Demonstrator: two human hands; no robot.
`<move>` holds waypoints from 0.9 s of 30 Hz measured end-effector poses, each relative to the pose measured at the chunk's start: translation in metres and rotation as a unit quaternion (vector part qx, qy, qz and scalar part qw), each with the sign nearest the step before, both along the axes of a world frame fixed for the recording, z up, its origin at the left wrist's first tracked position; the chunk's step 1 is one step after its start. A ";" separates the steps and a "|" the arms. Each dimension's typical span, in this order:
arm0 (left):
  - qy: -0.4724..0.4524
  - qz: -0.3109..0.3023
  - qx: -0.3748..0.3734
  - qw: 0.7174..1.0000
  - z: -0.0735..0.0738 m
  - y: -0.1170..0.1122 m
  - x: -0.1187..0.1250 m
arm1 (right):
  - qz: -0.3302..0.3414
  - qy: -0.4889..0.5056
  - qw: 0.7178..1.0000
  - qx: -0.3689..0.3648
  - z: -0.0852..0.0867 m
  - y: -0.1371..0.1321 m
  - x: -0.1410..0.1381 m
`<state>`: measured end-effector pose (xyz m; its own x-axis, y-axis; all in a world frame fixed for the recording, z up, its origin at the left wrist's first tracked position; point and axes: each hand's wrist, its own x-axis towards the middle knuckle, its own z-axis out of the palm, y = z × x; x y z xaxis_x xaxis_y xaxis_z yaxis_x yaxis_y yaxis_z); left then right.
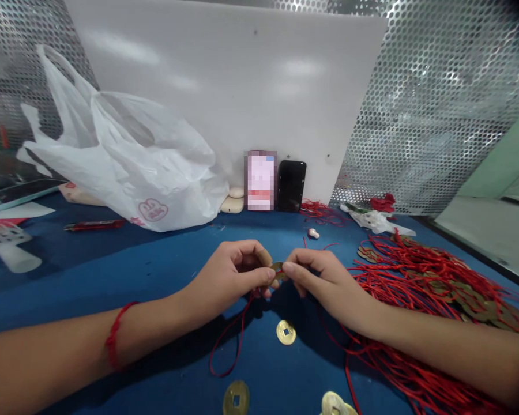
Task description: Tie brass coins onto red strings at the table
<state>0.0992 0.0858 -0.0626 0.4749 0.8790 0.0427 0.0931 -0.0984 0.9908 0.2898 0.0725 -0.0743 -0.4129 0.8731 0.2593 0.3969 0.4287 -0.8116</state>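
Both hands are up mid-frame over the table [90,271], close together. Left hand [229,276] and right hand [324,282] both have a tight pinch grip on a small brass coin [278,271] with a square hole, held between the fingertips just above the table. Coin is partly hidden by fingers. Red cord [231,346] hangs from the left hand's pinch in a loop down to the table; cannot tell exactly how it meets the coin. Red bracelet [116,334] on left wrist.

Loose coins [286,332] lie below the hands, more [236,397] at the bottom edge. Big tangle of red cords [432,288] mixed with coins sits right of the right hand, with strands running under the right forearm.

Further back: white plastic bag [125,161], earbud case [232,204], blurred phone [260,180], black phone [291,185], small red cord bunch [322,212]. White board [225,75] and perforated metal sheet [441,115] stand behind.
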 end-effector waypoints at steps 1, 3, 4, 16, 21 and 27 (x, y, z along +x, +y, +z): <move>-0.009 -0.005 -0.013 1.000 0.000 0.000 0.000 | -0.005 0.007 1.000 -0.002 0.000 0.001 0.001; -0.027 -0.027 -0.041 0.998 0.000 0.000 -0.001 | -0.001 0.021 1.000 0.009 0.000 0.000 0.001; -0.034 -0.045 -0.055 0.997 -0.001 0.000 -0.001 | 0.008 0.020 1.000 0.019 0.001 -0.001 0.001; -0.027 -0.059 -0.060 0.996 0.000 -0.001 0.001 | -0.021 0.037 0.998 0.056 0.000 -0.004 0.003; -0.026 -0.014 -0.024 0.999 -0.005 0.002 0.000 | -0.006 0.045 0.999 -0.020 -0.001 0.000 0.002; 0.015 0.001 0.045 0.999 -0.009 0.002 -0.002 | 0.095 -0.036 0.982 -0.156 0.001 0.002 0.004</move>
